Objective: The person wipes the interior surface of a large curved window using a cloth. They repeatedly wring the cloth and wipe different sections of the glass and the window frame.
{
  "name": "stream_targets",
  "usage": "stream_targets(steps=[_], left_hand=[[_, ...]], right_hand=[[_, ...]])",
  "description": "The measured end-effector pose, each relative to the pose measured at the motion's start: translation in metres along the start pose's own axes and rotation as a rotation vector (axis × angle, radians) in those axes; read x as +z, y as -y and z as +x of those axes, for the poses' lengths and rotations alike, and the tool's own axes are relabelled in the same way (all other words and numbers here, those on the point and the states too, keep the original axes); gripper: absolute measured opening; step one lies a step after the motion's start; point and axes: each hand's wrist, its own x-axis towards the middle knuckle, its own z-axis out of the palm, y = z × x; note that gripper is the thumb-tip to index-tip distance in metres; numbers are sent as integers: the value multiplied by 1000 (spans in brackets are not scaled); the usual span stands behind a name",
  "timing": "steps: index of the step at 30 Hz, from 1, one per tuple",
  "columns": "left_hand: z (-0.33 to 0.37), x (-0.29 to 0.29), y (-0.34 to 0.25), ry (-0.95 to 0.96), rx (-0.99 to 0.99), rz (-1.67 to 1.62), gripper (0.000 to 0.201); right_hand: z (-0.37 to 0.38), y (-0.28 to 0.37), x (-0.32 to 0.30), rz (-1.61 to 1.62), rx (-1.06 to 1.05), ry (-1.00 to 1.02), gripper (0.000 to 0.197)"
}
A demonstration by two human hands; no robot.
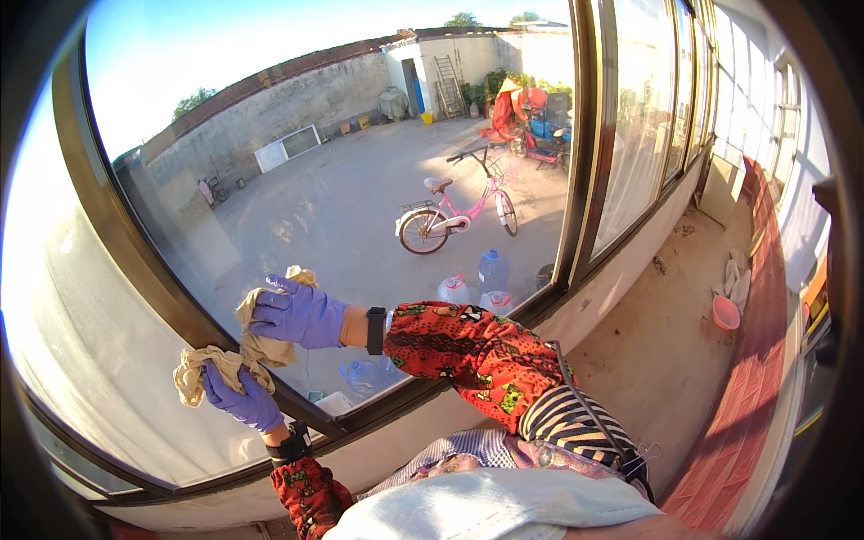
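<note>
Purple gloves cover both my hands at the lower left of a large window pane [297, 216]. My right hand [301, 314] lies against the glass, its fingers wrapped over a crumpled beige cloth [267, 349]. Part of the cloth sticks out above the fingers. Lower and further left, my left hand [241, 398] grips a bunched beige part of cloth by the dark window frame [301, 409]. Whether both hands hold one cloth or two I cannot tell. Red patterned sleeves cover my forearms, with a black band at each wrist.
Through the glass show a pink bicycle [459, 211], large plastic water bottles [493, 270] and a loaded red vehicle [540, 135] in a walled yard. On my side, a pink basin [725, 312] stands at the right, near a red tiled strip [720, 450]. Window frames run along the right.
</note>
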Motion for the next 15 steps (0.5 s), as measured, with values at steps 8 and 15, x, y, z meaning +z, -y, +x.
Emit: stream_targets(steps=[8,15], left_hand=[[-2,8,18,-7,-185,-155,50],[-1,11,36,53,-331,-506,48]], right_hand=[[17,-210,-146,-202,221,-410,47],[-82,-376,-285,-263,648,-658,48]])
